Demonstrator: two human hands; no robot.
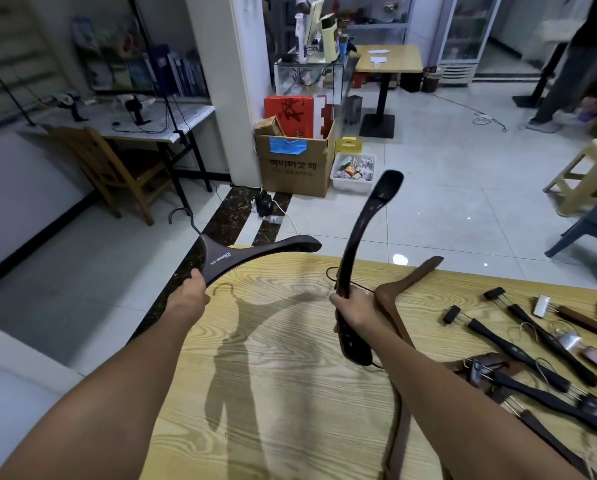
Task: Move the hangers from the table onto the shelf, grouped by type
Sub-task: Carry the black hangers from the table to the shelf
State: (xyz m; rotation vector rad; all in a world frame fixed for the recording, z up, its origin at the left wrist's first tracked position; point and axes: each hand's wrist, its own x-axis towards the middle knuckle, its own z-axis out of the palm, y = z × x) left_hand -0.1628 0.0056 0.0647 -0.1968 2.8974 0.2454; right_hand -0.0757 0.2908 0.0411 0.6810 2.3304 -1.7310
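My left hand grips one arm of a dark brown wooden coat hanger with white lettering, held over the table's far left corner, metal hook up and to the left. My right hand holds a second dark coat hanger upright, one arm pointing up. A lighter brown wooden hanger lies just right of that hand, touching it. Several dark clip hangers lie on the right part of the light wood table. No shelf shows clearly.
Past the table is tiled floor with a cardboard box, a white bin, a wooden chair at a desk on the left and plastic stools on the right. A person's legs stand at far right.
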